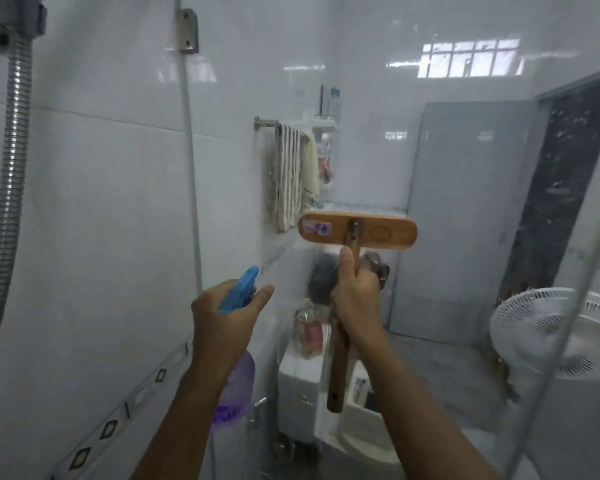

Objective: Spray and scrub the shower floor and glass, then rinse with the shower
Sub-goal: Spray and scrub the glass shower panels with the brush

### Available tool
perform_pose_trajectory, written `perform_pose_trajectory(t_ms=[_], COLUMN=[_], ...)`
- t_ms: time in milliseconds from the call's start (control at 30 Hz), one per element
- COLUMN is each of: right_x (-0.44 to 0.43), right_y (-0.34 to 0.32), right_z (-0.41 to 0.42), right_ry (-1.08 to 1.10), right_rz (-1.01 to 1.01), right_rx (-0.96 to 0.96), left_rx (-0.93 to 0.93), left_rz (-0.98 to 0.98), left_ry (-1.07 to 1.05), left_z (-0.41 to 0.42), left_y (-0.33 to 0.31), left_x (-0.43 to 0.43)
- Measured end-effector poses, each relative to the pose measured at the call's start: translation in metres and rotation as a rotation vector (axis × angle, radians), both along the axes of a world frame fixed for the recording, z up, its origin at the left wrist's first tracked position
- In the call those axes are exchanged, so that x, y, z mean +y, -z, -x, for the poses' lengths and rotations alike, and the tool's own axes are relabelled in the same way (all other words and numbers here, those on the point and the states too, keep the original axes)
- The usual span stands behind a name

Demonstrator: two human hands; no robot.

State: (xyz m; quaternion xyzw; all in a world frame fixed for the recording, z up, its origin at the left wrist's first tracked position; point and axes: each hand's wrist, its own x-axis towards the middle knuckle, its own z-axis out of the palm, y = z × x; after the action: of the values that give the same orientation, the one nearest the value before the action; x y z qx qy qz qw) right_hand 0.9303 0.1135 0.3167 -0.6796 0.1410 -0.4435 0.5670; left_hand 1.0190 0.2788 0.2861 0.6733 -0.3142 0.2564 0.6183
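My left hand [224, 318] grips a spray bottle [234, 386] with a blue trigger head and purple liquid, nozzle aimed up at the shower glass [378, 98]. My right hand [355, 296] holds the wooden handle of a scrub brush [357, 230]. Its flat wooden head is raised against the glass at chest height, its back facing me. The glass panel fills the middle and right of the view, and its curved edge [568, 323] runs down on the right. The shower floor is out of view.
A metal shower hose [9, 188] hangs at the left on the white tiled wall. Seen through the glass are a striped towel [288, 178] on a rail, a toilet cistern [300, 400] with bottles, a grey door [465, 220] and a white fan [548, 334].
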Motion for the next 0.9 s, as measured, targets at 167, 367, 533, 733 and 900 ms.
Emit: perform_pose_trajectory(t_ms=[167,367,533,733,900], right_x=[-0.044,-0.051,-0.046,-0.046,-0.028], right_y=[-0.074,-0.061,-0.06,0.028,0.126], right_z=[0.044,0.06,0.057,0.057,0.077], right_ry=[0.042,0.068,0.093,0.078,0.047], right_rz=[0.042,0.094,0.066,0.11,-0.11], right_rx=[0.051,0.141,0.119,0.158,0.334], left_rx=[-0.007,-0.008,0.015,-0.125,-0.149], left_rz=[0.017,-0.068,-0.008,0.017,0.01], left_ry=[0.081,0.232,0.214,0.265,0.26], left_z=[0.02,0.035,0.037,0.046,0.053], left_y=[0.004,0.007,0.004,0.002,0.003], left_x=[-0.023,-0.044,-0.053,-0.054,-0.058])
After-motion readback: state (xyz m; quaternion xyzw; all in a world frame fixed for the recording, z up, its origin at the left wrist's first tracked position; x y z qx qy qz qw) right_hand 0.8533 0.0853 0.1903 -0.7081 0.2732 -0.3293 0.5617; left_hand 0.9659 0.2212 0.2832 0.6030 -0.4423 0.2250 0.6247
